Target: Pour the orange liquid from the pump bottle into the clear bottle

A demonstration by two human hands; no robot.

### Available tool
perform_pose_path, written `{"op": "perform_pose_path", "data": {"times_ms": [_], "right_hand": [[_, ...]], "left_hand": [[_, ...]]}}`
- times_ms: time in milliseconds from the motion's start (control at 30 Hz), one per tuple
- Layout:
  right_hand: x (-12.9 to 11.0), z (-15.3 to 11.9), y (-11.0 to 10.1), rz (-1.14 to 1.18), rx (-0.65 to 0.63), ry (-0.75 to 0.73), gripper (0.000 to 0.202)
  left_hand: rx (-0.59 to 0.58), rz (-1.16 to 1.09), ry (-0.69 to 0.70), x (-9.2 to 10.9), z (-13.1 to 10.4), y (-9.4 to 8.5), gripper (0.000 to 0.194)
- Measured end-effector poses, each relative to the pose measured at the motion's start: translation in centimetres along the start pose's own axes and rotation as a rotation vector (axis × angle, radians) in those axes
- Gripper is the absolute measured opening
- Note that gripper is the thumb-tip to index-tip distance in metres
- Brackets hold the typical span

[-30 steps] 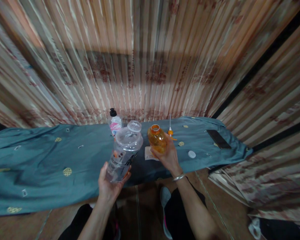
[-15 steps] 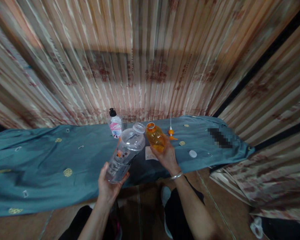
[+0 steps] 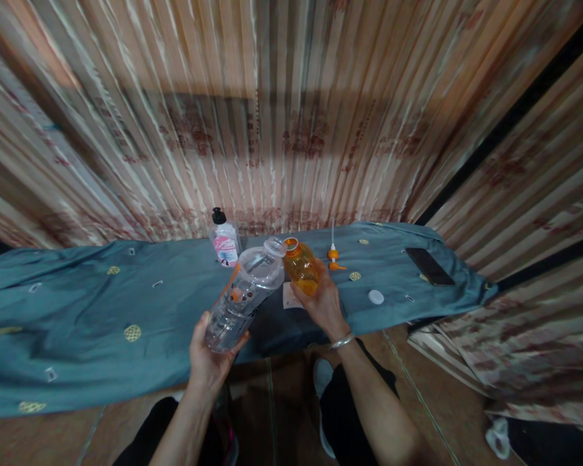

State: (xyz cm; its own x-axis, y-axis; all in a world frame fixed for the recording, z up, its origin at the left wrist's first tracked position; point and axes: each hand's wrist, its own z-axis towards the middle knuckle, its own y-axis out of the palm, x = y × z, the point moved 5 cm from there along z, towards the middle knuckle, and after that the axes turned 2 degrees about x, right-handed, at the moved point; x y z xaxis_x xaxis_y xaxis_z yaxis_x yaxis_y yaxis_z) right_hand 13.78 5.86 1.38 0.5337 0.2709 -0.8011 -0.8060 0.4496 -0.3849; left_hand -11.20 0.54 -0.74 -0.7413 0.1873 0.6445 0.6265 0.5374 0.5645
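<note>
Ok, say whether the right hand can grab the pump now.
Probably not as is: the right hand is wrapped around the orange bottle, though the pump lies close by, nothing visible between them.

Over there a pleated beige curtain with reddish prints (image 3: 311,52) hangs behind a yellow-patterned teal cloth (image 3: 87,323). I see a flat black rectangular phone (image 3: 430,266) lying toward its right end, and a pink-labelled clear plastic bottle (image 3: 226,247), black-topped, standing near the curtain.

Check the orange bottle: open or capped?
Open: the orange bottle in the right hand shows an uncovered mouth, and the orange pump lies apart on the cloth.
</note>
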Motion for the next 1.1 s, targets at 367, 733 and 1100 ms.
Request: {"op": "perform_pose_path", "data": {"times_ms": [367,733,1100], "right_hand": [[0.9,-0.4,0.5,-0.039,0.100,-0.060,0.076],[1.4,-0.4,1.0,-0.049,0.085,-0.081,0.085],[-0.6,-0.1,0.4,-0.017,0.032,-0.158,0.069]], "left_hand": [[0.014,-0.002,0.077,1.0,0.4,0.0,0.020],[0.024,0.024,0.074,1.5,0.4,-0.3,0.019],[-0.034,0.058,-0.064,-0.2,0.7,-0.6,0.022]]}}
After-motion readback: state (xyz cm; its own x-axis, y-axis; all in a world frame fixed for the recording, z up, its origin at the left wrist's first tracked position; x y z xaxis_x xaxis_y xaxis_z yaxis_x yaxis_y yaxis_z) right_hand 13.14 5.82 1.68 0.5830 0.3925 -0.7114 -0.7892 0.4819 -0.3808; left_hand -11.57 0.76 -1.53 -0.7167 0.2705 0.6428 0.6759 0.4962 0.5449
